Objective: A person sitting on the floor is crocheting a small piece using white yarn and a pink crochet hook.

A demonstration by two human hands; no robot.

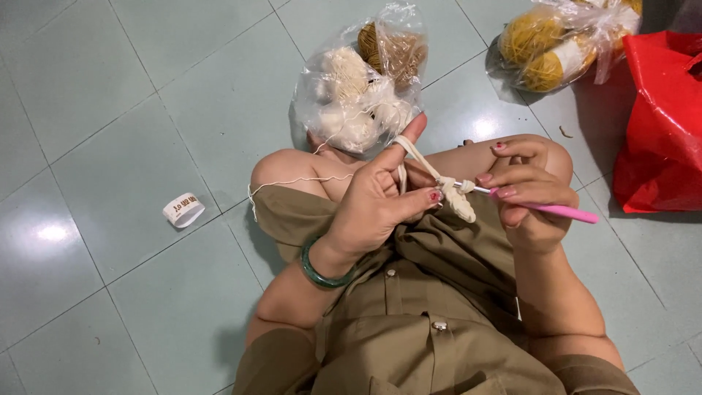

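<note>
- Head view: I look down at my own lap on a pale green tiled floor (95,88), knees bent under olive-brown clothing.
- My left hand (380,197) is raised over the lap, fingers partly curled; cream yarn (409,150) loops over the index finger and the thumb pinches the small cream crochet piece (457,201).
- A green bangle (316,271) sits on that wrist.
- My right hand (530,194) is clenched round a pink crochet hook (556,211), whose metal tip meets the crochet piece just beside the left thumb. The pink handle sticks out past the hand toward the right.
- The two hands are close together, almost touching at the work.
- A thin strand of yarn (292,181) runs left from the hands across my knee and hangs over its edge.
- Open room: the floor on the left is wide and mostly bare; the right side is crowded.
- Just beyond my knees lies a clear plastic bag (344,95) holding cream balls and one tan ball of yarn; it touches my leg.
- At the upper right sits a second clear bag (556,40) with mustard-yellow balls, well apart from the hands.
- A red plastic bag (662,124) stands at the right edge, next to the yellow one.
- A small white paper band (183,209) with printing lies curled on the floor to the left of my knee.
</note>
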